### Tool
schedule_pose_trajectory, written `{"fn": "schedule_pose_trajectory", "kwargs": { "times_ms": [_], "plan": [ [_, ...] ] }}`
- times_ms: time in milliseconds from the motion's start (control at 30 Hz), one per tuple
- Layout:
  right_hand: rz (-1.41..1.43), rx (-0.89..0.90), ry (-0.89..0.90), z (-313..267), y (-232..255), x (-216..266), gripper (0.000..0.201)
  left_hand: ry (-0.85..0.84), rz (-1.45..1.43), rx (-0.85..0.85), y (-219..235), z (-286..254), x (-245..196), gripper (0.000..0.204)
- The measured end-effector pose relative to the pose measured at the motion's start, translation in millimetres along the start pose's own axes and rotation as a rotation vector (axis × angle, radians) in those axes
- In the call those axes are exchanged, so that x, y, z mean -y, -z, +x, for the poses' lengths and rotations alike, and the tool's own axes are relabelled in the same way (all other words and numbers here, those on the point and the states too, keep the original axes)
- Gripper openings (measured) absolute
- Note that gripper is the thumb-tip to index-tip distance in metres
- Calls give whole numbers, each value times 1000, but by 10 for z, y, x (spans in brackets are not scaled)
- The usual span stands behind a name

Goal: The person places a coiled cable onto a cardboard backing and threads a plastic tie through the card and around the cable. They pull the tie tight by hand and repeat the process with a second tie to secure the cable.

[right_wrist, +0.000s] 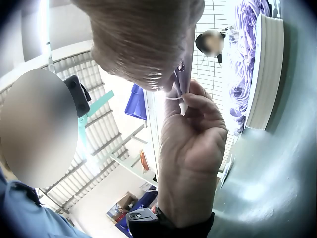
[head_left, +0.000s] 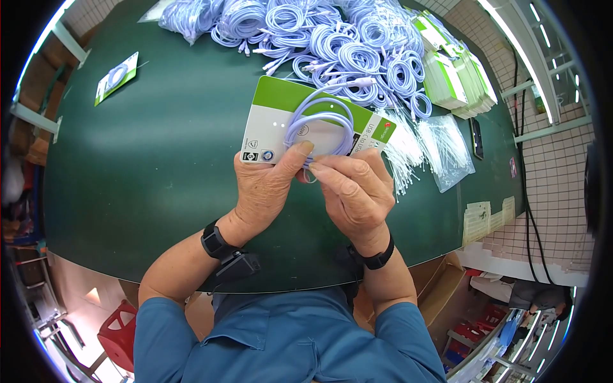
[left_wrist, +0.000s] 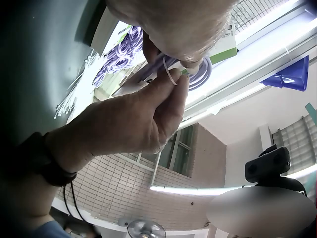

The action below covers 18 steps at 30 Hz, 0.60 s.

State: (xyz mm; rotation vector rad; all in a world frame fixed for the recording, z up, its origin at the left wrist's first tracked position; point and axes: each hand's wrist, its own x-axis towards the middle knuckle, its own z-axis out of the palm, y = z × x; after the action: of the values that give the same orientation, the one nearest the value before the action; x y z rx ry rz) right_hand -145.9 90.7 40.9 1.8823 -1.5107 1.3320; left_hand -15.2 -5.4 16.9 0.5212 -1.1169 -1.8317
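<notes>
1. left hand (head_left: 265, 188) holds the backing card (head_left: 281, 121) from below, thumb curled over the card's near edge and pressing the coiled cable (head_left: 322, 127) against it. holding, not loose.
2. right hand (head_left: 354, 191) sits just beside the left one, fingertips pinched narrow on a thin white tie (left_wrist: 171, 74) at the bottom of the coil; the left wrist view shows the tie looping round the cable strands right at the pinch.
3. step in hand, by my read: fastening the coil to the card with the tie. to do it well, keep the left thumb down so the coil stays flat and centred over the card, and keep the tie snug on all the strands at the pinch, no strand slipping out.
4. draw the tie straight away from the pinch, not sideways, or the card could bend or the coil skew. cannot tell whether the tie passes through the card's holes.
5. cable: pale lilac, wound in a neat round coil of several turns, one plug end poking out beyond the far side of the coil.
6. card: white with a green band on the far edge, small logos and print near the grip, held above the green table (head_left: 159, 159).
7. beyond the grip: pile of loose coils (head_left: 332, 45); right of it, loose ties (head_left: 434, 147) and stacked cards (head_left: 456, 73).
</notes>
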Motion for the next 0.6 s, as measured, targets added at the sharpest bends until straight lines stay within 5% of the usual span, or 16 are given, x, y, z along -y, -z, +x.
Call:
{"fn": "schedule_pose_trajectory", "kwargs": {
  "times_ms": [600],
  "plan": [
    [54, -41, 32, 4, -46, -11, 40, 7, 22, -39, -37, 15, -36, 14]
  ]
}}
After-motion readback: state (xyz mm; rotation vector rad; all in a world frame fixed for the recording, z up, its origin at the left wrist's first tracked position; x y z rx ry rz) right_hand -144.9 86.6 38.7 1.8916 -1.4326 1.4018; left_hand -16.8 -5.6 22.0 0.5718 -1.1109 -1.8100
